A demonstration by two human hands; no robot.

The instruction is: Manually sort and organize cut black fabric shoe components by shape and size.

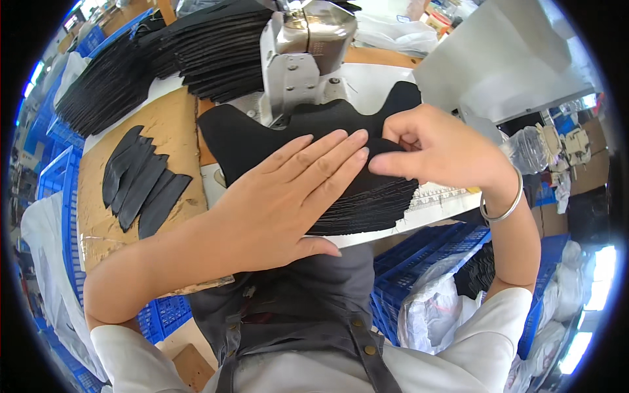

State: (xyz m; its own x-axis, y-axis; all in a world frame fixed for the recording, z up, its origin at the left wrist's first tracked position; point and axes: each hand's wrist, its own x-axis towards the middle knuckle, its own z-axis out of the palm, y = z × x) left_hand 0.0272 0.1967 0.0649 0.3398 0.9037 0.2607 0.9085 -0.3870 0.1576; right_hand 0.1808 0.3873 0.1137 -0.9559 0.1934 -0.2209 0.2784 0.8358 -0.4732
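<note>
While the left hand (282, 196) lies flat, fingers extended, apparently to steady black cloth (321, 120) near the table's (440, 209) front edge, the right hand (442, 147) seemingly pinches it.

On the near right, 1 blue crate (407, 257) is being partly filled by a white plastic bag (429, 318). On the left, a 2nd blue crate (68, 196) is being partly covered by white sheeting (46, 239). On the far right, a grey panel (501, 59) is being lit unevenly.
</note>
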